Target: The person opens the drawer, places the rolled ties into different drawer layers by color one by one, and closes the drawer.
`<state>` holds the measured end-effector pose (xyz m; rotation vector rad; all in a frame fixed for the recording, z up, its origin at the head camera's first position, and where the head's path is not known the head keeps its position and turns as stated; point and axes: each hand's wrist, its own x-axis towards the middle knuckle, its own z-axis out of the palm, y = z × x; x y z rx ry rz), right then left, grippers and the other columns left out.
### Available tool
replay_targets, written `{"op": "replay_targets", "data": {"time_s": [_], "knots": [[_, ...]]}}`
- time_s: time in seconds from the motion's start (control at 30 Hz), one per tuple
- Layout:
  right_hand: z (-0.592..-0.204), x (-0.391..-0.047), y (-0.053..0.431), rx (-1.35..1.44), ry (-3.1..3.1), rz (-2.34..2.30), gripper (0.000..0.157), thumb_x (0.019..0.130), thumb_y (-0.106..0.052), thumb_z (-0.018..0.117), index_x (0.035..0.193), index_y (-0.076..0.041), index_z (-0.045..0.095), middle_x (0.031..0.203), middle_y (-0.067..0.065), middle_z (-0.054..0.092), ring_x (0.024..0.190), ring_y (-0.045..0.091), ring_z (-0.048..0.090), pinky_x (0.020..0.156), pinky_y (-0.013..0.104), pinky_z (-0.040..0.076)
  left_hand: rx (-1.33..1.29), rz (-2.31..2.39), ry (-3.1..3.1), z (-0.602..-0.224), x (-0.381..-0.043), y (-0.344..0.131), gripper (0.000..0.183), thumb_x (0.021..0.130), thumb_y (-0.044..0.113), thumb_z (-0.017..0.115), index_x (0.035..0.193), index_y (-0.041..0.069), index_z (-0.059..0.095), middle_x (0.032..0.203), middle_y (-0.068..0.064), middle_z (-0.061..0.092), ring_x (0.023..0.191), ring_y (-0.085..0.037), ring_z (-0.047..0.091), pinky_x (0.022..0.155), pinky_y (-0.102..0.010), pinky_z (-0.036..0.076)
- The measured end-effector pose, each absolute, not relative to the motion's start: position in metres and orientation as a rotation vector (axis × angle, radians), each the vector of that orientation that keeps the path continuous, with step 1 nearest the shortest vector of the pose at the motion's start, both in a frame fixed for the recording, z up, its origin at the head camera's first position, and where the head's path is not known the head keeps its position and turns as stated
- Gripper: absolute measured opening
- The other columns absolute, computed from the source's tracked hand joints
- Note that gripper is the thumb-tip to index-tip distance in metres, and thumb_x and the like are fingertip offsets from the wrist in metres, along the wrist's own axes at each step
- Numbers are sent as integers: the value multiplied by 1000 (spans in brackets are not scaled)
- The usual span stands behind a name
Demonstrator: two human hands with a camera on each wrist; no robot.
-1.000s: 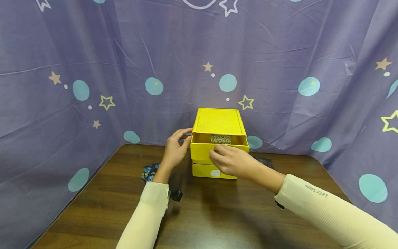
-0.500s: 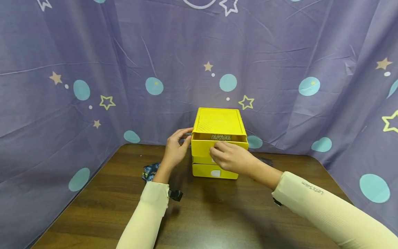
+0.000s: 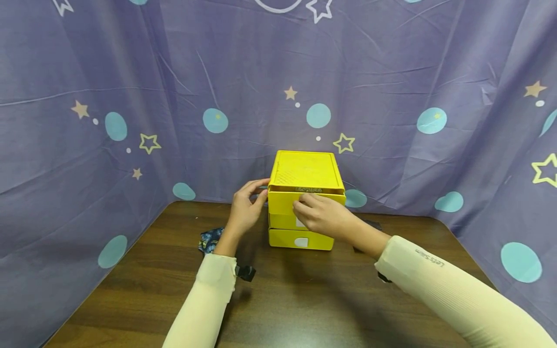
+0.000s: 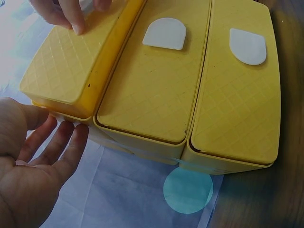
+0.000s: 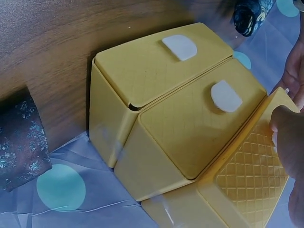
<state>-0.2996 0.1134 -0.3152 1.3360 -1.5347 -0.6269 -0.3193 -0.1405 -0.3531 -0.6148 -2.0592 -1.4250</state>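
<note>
A yellow three-drawer box (image 3: 307, 168) stands toward the back of the table. Its top drawer (image 3: 280, 202) juts out slightly, and a strip of something speckled (image 3: 308, 190) shows in the gap above its front. My right hand (image 3: 322, 220) pinches that drawer's white handle (image 5: 274, 138), mostly hidden by the fingers. With loosely extended fingers, my left hand (image 3: 246, 205) touches the box's left side near the top drawer. In the left wrist view, the middle drawer (image 4: 149, 88) and bottom drawer (image 4: 237, 104) are closed, each with a white handle.
A dark blue patterned cloth bundle (image 3: 211, 240) lies on the wooden table (image 3: 278, 299) left of the box. Another dark patterned cloth (image 5: 21, 142) lies on the right side. A purple curtain (image 3: 252, 87) hangs close behind the box.
My right hand has pushed the top drawer inward, away from me, so the opening above it has narrowed and less of the speckled thing shows. The left hand has stayed in place.
</note>
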Motion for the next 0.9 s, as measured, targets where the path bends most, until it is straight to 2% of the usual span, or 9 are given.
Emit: {"op": "replay_targets", "data": {"time_s": [0.47, 0.67, 0.9], "knots": [[-315, -310, 113, 1309, -1575, -661, 44, 109, 6, 27, 110, 5, 71, 101, 10, 57, 84, 23, 51, 72, 28, 47, -620, -1467, -2034, -354, -320, -139, 33, 102, 5, 63, 134, 2, 66, 129, -18, 64, 112, -36, 66, 91, -53, 57], [-314, -313, 111, 1297, -1584, -680, 40, 109, 7, 32, 110, 5, 71, 101, 11, 58, 86, 24, 52, 75, 29, 50, -610, -1455, -2043, -353, -320, -141, 30, 102, 9, 65, 132, 9, 69, 126, -11, 66, 110, -28, 67, 91, -48, 59], [-314, -315, 112, 1281, -1624, -711, 47, 109, 7, 24, 114, 4, 71, 106, 11, 60, 89, 24, 52, 77, 29, 50, -618, -1440, -2053, -352, -319, -141, 30, 102, 10, 64, 132, 8, 69, 125, -8, 66, 109, -23, 68, 89, -39, 60]]}}
